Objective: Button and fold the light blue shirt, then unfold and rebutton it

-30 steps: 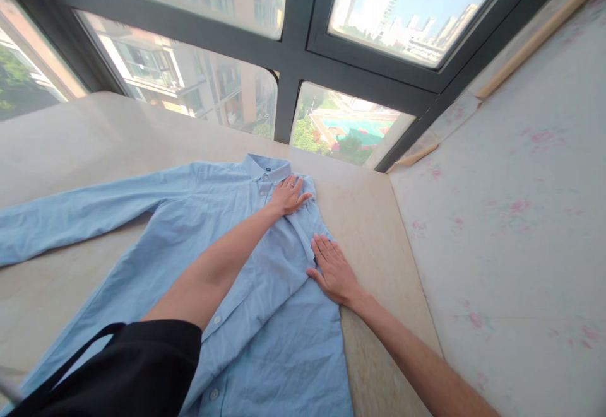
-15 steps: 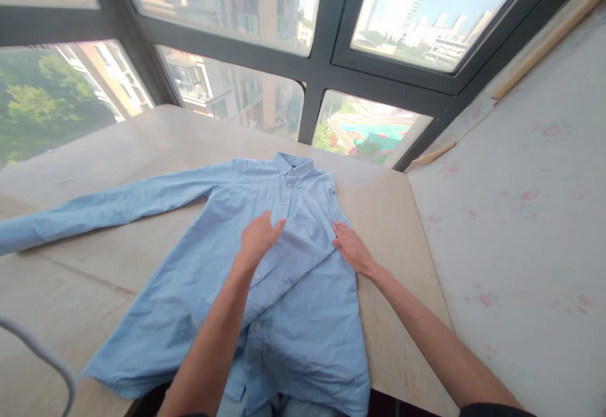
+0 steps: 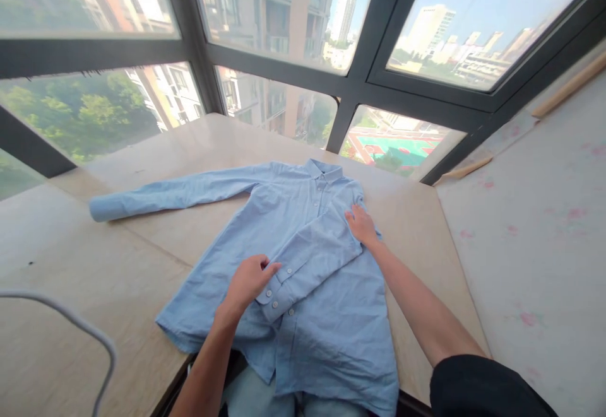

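A light blue button-up shirt (image 3: pixel 265 228) lies front up, its collar toward the window. One sleeve stretches out to the left; the other sleeve (image 3: pixel 307 259) is folded diagonally across the front, its buttoned cuff near the middle. My left hand (image 3: pixel 249 281) is beside the folded sleeve just above the cuff, thumb apart from the bent fingers, with no cloth visible between them. On the right edge of the shirt, my right hand (image 3: pixel 362 224) rests on the folded sleeve below the shoulder, fingers on the fabric and partly foreshortened.
The shirt lies on a pale wooden tabletop (image 3: pixel 142 278), its hem hanging over the near edge. A grey-white cable (image 3: pixel 80 322) curves at the lower left. Dark-framed windows (image 3: pixel 279 67) stand behind, and a flower-patterned wall (image 3: pixel 530 259) borders the right.
My left hand has moved down along the folded sleeve toward the cuff. My right hand has shifted up toward the shoulder. The camera view has turned left, showing the outstretched sleeve's end.
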The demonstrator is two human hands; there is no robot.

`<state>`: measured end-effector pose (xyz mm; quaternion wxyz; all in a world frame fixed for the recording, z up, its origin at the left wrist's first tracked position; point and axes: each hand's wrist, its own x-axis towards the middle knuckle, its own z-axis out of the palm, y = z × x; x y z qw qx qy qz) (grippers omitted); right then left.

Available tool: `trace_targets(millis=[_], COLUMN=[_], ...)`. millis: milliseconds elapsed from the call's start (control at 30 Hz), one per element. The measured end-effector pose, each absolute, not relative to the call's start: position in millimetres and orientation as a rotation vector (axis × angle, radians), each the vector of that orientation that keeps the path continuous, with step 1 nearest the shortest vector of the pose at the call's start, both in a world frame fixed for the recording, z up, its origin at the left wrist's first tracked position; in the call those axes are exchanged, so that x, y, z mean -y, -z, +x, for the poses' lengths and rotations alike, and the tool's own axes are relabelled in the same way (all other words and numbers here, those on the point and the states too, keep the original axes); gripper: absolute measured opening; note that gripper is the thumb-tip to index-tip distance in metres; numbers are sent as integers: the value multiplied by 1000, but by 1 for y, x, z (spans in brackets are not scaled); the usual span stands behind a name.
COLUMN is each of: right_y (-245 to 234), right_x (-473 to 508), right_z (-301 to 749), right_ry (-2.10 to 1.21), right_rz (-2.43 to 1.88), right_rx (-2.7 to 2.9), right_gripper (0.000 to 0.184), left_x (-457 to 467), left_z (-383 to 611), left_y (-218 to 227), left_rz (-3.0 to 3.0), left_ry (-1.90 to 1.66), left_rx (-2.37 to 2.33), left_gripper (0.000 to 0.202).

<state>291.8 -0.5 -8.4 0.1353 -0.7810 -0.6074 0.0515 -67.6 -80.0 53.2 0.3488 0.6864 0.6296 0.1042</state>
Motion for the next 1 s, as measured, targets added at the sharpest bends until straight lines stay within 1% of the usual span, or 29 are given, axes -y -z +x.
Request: trace_targets(millis=[67,167,267,333,533,600,667,767,833,1000], right_y=[14,17,16,15,8,1,-7,-17,-19,-4], right_x=[-3,-8,-12,-14,-17,-25,-36,-57,-70,-89], right_z=[296,304,312,316,319,317,312,303,298,301], right_ry=[-189,-274,-335,-352,-326,-270,-188,-39,4,-107], right_rz=[-2293,-2329,-2340,-2338,-2316,-2310,-2283,-2217,-2224,-2331], right_rx=[1756,1739,1751,1772,1831,1820,1813,1856,1876,1937], right_gripper=[58,62,65,64,63,62,60,62,66,71], left_x=[85,97,111,117,118,114,108,94,83,61], left_z=[-77,-95,-111,-118,-125,-119,-102,-58,-24,28], left_y=[-56,-61,-63,-61,-51,-55,-62,-67,-62,-26], left_rz=[1721,1533,1311,1270,1685,1880,2072,2286,2401,2582], left_ry=[-367,-446,-251,-169,-236,-288,-423,-610,-633,-400], left_rx=[-1537,-1482,-1464,-1495,-1708,-1808,-1839,-1700,-1567,-1364], left_gripper=[46,51,53,56,46,48,50,48,50,63])
